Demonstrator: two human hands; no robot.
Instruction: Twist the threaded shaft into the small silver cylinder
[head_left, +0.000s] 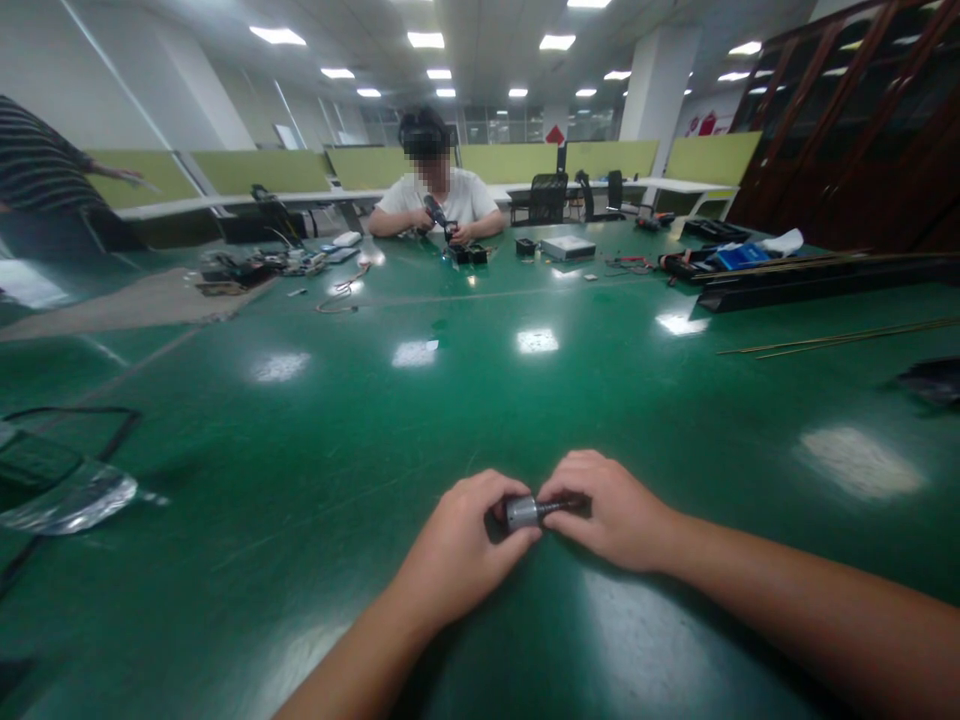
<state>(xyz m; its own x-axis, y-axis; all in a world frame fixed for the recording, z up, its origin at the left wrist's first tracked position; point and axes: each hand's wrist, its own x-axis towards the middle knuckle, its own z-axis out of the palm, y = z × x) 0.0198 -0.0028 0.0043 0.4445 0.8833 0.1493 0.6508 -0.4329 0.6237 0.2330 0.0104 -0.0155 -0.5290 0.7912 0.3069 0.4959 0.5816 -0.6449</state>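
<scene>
Between my two hands, low over the green tabletop, is a short silver metal cylinder (522, 512) lying on its side. From its right end runs a thin, dark, ridged shaft (553, 507). My left hand (474, 530) is closed around the cylinder, with the thumb below and the fingers above. The thumb and fingertips of my right hand (611, 510) pinch the shaft close to the cylinder. Its far end lies inside the right palm, partly shaded. What exact kind of part this is, I cannot make out.
Across the green table (450, 420) sits a person (472, 195) holding a power drill (435, 212). Electronic parts (255, 265) lie at the far left, and a clear plastic bag (67, 495) nearer. Long dark rails (817, 280) and thin rods (847, 338) are on the right.
</scene>
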